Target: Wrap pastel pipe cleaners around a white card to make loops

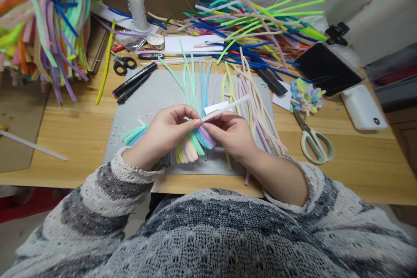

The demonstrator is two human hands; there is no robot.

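Observation:
Over the grey cutting mat (130,108), both hands meet at a pale lilac pipe cleaner (230,107). My left hand (169,132) pinches its lower end between thumb and forefinger. Right beside that, my right hand (231,132) pinches it too, and its free end points up to the right. Under the fingers lies a row of folded pastel pipe cleaners (187,150) in green, blue, lilac, yellow and cream; whether they touch the hands is hard to see. Loose mint pipe cleaners (189,80) and cream ones (260,104) lie behind and to the right.
Large scissors (315,143), a phone (327,69) and a white case (365,107) stand to the right. Black markers (135,83), small scissors (124,65) and a spool (138,11) are at back left. Pipe cleaner heaps fill the back (250,21) and upper left (48,30).

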